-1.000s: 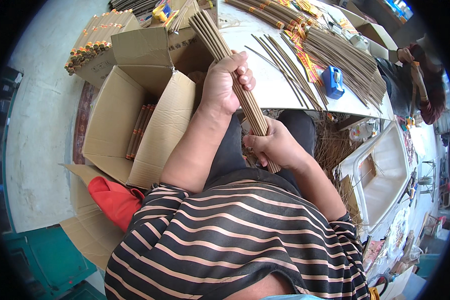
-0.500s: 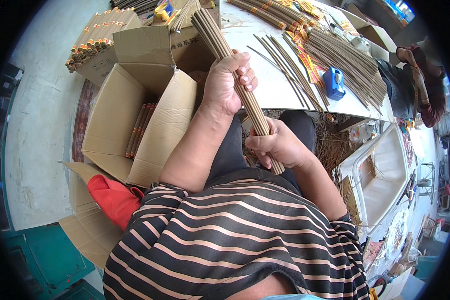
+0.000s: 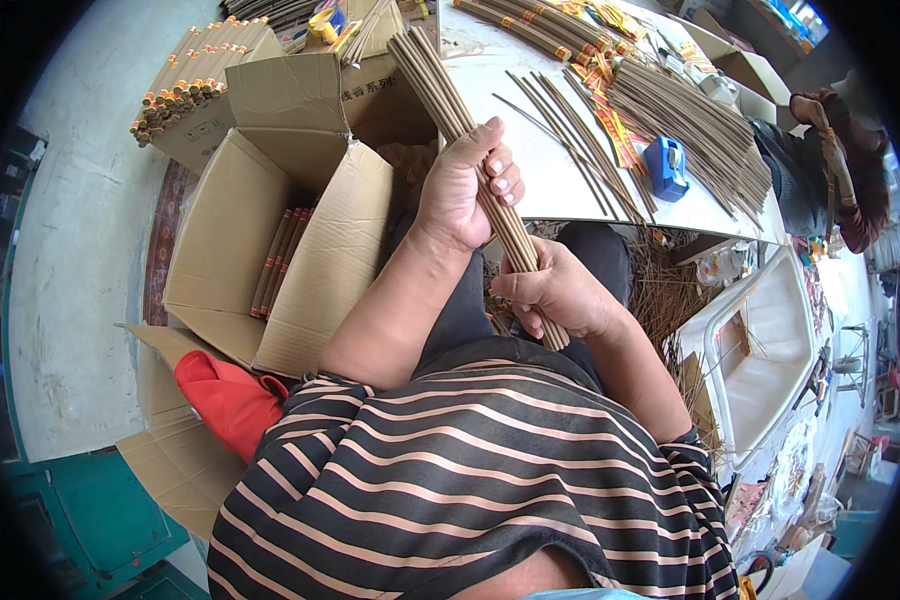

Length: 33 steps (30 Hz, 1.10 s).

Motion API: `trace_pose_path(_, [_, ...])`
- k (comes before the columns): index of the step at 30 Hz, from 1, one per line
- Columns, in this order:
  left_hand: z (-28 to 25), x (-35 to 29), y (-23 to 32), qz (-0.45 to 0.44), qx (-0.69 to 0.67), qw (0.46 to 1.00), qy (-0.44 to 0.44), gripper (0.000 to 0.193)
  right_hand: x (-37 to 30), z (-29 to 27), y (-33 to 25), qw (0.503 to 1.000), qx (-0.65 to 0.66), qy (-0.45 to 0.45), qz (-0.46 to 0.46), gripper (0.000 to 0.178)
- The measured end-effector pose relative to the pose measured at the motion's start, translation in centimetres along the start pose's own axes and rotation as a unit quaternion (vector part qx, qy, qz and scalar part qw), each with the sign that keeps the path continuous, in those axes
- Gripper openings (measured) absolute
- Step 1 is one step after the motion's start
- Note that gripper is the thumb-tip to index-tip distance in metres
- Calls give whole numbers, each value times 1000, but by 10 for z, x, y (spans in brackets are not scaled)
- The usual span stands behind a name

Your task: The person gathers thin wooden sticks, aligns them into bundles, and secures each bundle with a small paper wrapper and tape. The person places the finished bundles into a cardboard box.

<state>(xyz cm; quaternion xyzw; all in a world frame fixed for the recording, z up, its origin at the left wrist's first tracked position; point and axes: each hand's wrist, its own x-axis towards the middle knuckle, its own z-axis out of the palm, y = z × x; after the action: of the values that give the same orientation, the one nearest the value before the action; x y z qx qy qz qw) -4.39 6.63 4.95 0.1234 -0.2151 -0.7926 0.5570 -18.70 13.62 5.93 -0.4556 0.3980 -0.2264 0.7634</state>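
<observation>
A bundle of brown incense sticks [image 3: 432, 84] slants across my lap, its far end over the table's left edge. My left hand [image 3: 467, 185] is wrapped round the middle of the bundle. Close to its near end, my right hand [image 3: 555, 290] grips the same sticks, thumb across the top. Beyond my hands, several loose incense sticks [image 3: 560, 130] lie on the white table, beside a thick pile of more sticks [image 3: 685, 130]. Red and yellow paper labels [image 3: 620, 135] lie between them.
An open cardboard box [image 3: 320, 250] with labelled bundles [image 3: 282, 255] stands at my left. Stacked bundles [image 3: 195, 75] rest behind it. A blue tape dispenser [image 3: 667, 167] sits near the table edge. At right are a white tub [image 3: 765, 350] and another person's sleeve [image 3: 865, 160].
My left hand has slid slightly down along the bundle, toward the right hand. The right hand has stayed in about the same place.
</observation>
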Motion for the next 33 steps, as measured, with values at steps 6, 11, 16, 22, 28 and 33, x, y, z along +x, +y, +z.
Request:
trace_pose_path(6, [13,0,6,69,105,988,88,34,6,1,11,909,-279,196,-239,30])
trace_pose_path(11, [10,-1,8,114,135,977,118,35,-3,11,-7,825,-424,302,-221,28])
trace_pose_path(16, [9,-2,3,128,154,975,94,32,4,4,-5,879,-361,275,-147,28])
trace_pose_path(22, [6,-1,4,111,130,981,97,31,3,-1,-21,918,-320,213,-99,22])
trace_pose_path(28, [4,0,4,106,127,981,98,32,3,-1,-25,920,-320,210,-86,21])
trace_pose_path(33, [2,2,5,106,117,983,89,34,1,-3,-23,918,-314,211,-119,20])
